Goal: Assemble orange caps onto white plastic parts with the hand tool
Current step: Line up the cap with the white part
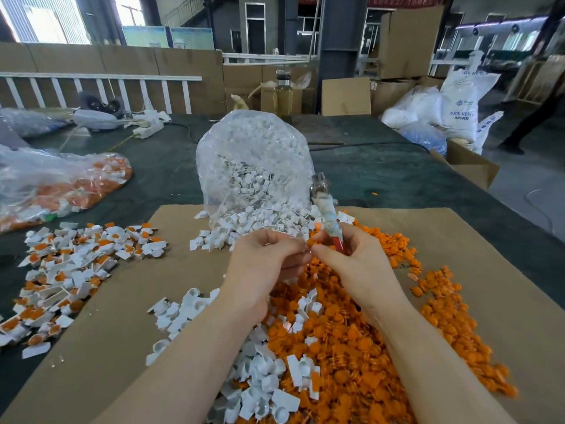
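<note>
My left hand and my right hand meet over the cardboard sheet, fingertips touching. The left hand's curled fingers hold a small white plastic part that they mostly hide. My right hand grips the hand tool, a plier-like tool with a red handle, taped shaft and metal head pointing up, and its fingertips pinch an orange cap. Loose orange caps are heaped below and to the right of my hands. White plastic parts lie beneath my forearms.
A clear bag of white parts stands open behind my hands. Assembled white-and-orange pieces are piled at the left, with a bag of them further back. Power strips, a bottle and cardboard boxes sit at the table's far edge.
</note>
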`<state>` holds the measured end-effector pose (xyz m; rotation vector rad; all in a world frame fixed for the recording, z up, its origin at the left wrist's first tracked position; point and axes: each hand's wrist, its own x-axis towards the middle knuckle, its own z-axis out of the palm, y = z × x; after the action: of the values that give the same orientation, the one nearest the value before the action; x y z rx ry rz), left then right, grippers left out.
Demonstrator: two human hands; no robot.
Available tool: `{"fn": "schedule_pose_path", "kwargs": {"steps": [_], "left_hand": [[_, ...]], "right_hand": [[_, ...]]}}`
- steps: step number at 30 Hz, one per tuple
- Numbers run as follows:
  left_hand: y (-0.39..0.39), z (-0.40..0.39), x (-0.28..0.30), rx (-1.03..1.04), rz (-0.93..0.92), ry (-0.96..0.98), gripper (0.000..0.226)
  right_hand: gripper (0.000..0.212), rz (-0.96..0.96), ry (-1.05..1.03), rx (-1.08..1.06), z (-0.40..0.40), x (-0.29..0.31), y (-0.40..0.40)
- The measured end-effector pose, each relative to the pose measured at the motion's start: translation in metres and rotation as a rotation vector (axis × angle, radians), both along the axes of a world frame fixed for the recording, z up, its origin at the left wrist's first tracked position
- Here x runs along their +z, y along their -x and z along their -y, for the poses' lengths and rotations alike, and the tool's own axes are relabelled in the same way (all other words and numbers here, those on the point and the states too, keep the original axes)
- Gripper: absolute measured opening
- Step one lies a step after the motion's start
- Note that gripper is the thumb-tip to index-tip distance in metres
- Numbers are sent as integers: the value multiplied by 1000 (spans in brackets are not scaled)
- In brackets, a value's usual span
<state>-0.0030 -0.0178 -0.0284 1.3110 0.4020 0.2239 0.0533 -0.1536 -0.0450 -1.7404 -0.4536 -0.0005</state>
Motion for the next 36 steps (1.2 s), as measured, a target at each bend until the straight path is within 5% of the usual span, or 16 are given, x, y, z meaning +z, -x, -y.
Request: {"fn": "schedule_pose_path", "kwargs": {"steps": [12, 18, 24, 36], "left_hand": [[2, 3, 1, 21, 53, -9, 7], [2, 4, 2, 47, 34, 120, 4], [3, 8, 1, 69, 36, 147, 9], [5, 13, 3, 61, 79, 94, 9]], "right_hand": [[26, 71, 46, -38, 0, -7, -5], [7, 115, -34, -73, 0, -4, -4], [11, 206, -123, -77, -1, 3, 3], [18, 318, 95, -202, -7, 1, 6]]}}
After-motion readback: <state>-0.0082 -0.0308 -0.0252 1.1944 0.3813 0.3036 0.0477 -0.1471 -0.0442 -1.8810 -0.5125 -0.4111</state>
